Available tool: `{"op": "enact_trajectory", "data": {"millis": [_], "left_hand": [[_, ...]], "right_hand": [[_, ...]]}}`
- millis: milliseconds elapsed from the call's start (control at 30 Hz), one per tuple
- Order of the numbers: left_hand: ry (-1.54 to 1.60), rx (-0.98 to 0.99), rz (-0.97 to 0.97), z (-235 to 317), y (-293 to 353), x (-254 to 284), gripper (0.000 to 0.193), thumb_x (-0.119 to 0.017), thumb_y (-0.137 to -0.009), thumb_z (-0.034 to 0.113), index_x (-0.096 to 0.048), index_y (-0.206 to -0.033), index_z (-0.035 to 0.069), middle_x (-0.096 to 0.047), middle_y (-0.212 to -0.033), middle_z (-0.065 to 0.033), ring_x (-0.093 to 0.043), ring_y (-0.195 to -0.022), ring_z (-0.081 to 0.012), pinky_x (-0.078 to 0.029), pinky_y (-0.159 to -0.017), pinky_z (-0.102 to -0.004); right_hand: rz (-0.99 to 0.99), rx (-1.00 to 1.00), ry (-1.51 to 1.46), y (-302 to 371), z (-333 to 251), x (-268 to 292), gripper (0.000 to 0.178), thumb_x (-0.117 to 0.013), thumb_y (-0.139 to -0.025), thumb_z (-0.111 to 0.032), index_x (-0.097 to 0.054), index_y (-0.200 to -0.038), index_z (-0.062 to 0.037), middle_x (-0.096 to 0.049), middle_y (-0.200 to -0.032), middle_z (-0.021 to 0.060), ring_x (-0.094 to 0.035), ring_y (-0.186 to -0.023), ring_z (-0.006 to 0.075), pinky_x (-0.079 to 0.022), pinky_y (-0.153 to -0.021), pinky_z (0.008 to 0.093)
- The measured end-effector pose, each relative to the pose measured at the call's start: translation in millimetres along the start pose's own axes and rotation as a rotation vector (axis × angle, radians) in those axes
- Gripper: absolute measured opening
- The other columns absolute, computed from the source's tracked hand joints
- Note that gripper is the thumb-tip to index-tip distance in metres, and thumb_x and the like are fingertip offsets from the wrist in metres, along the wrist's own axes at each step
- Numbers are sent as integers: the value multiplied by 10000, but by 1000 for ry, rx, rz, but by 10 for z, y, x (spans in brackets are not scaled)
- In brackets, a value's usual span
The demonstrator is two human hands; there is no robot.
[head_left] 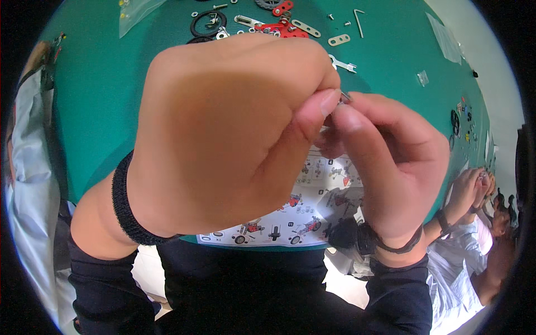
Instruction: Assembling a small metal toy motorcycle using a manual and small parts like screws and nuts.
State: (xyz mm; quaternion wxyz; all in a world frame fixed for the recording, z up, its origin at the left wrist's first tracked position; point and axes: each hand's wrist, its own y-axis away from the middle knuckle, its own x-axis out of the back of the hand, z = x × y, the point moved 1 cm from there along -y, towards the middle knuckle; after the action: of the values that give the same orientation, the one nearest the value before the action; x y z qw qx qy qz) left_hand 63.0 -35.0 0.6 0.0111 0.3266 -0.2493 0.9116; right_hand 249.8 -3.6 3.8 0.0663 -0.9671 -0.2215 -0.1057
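Above the green table, my left hand [234,134] and my right hand [391,151] meet fingertip to fingertip. Between the pinched thumbs and fingers shows the end of a small shiny metal piece [345,96]; its kind is mostly hidden. Both hands are closed around it. Below them lies a printed instruction sheet [265,231] with pictures of small model vehicles, partly covered by my hands. Just past my left knuckles sits a small silver wrench [345,66], and beyond it are red perforated model parts [286,28].
Toward the far edge lie a black rubber ring [208,23], flat metal strips [339,40], a hex key [359,23] and loose screws. Clear plastic bags [445,39] rest on the table. A co-worker's hands [474,187] are at the right; another person's light sleeve [33,167] is at the left.
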Motion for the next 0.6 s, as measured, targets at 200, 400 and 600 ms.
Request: {"op": "enact_trajectory", "data": {"millis": [200, 400, 600], "left_hand": [[-153, -58, 35, -12, 30, -38, 64, -681, -890, 38, -684, -939, -3, -684, -823, -147, -659, -699, -303, -512, -657, -322], [-182, -95, 34, 182, 72, 43, 72, -677, -896, 28, -685, -961, -2, -698, -861, -154, -676, -729, -298, -525, -679, -329], [-62, -167, 283, 167, 144, -147, 106, -686, -888, 17, -684, -992, -4, -701, -870, -159, -684, -745, -298, -537, -696, -332]], "right_hand": [[21, -262, -285, -23, 47, -75, 162, -620, -945, -56, -712, -1030, 46, -726, -863, 136, -666, -711, 157, -541, -659, 263], [28, -345, -274, 99, -142, -41, 195, -620, -935, -62, -701, -1083, 37, -735, -892, 151, -711, -730, 192, -582, -604, 285], [8, -432, -359, 66, -164, -8, 188, -631, -921, -56, -689, -1072, 40, -729, -890, 153, -725, -747, 219, -591, -591, 295]]}}
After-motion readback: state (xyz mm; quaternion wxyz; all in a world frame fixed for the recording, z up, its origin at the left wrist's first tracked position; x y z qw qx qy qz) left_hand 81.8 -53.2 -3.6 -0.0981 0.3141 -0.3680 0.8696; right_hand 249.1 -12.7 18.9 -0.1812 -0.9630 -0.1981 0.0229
